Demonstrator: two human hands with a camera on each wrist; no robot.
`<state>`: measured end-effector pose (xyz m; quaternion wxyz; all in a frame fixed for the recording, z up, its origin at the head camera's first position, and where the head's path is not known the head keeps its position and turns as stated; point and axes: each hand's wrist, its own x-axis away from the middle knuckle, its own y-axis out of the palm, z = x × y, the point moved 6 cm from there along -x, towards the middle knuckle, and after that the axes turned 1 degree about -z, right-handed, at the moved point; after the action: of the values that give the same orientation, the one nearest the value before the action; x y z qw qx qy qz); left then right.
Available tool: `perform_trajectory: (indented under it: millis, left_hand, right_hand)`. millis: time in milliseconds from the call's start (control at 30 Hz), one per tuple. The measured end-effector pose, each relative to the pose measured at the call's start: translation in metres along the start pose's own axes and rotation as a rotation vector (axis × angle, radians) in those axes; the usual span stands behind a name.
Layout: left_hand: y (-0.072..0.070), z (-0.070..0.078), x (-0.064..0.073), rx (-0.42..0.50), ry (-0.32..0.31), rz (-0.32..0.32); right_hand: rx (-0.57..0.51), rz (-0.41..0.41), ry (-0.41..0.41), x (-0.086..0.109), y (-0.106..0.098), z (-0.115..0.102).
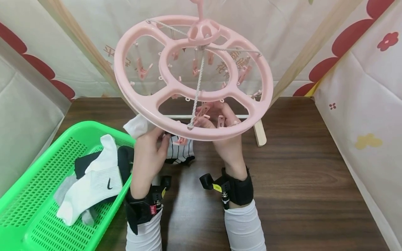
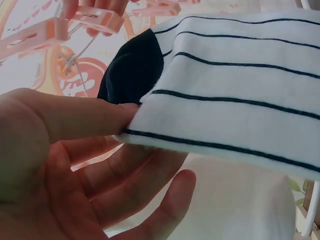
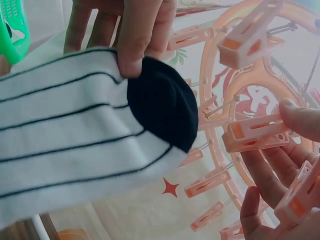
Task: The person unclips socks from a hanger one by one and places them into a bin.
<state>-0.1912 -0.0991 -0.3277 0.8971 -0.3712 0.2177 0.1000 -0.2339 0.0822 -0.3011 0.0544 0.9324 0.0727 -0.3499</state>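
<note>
In the head view my left hand point(image 1: 147, 160) is below the near rim of a pink round clip hanger point(image 1: 138, 101). Its thumb and fingers pinch a white sock with dark stripes point(image 2: 225, 90) beside the sock's dark patch point(image 2: 132, 70). My right hand point(image 1: 230, 150) reaches under the hanger, partly hidden by the ring. Between its thumb and fingers is a pink clothespin point(image 3: 257, 132), held a short way from the sock's dark end. Its jaws look closed. White cloth point(image 1: 136, 126) shows beside my left hand.
A green basket point(image 1: 19, 198) at the left contains several socks, including a white one point(image 1: 91, 188) with a black logo. More pink clothespins point(image 3: 207, 182) dangle from the hanger. A wooden foot point(image 1: 260, 134) stands on the dark table point(image 1: 298, 181); patterned cloth point(image 1: 361, 115) surrounds it.
</note>
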Motion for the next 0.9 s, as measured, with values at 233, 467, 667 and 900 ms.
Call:
perform_trajectory:
  millis: [233, 467, 667, 900]
  left_hand:
    - [-0.011, -0.003, 0.002, -0.032, 0.006, 0.073]
    - [-0.025, -0.011, 0.005, -0.04, -0.03, 0.107]
    - [-0.039, -0.016, 0.01, -0.021, -0.076, 0.126]
    - [-0.059, -0.022, 0.017, -0.044, -0.148, 0.187]
  right_hand:
    - [0.014, 0.049, 0.07, 0.003, -0.006, 0.002]
    - [0.018, 0.077, 0.072, 0.002, -0.01, 0.004]
    - [0.014, 0.025, 0.133, 0.003, -0.012, 0.01]
    - [0.106, -0.079, 0.165, 0.006, -0.011, 0.028]
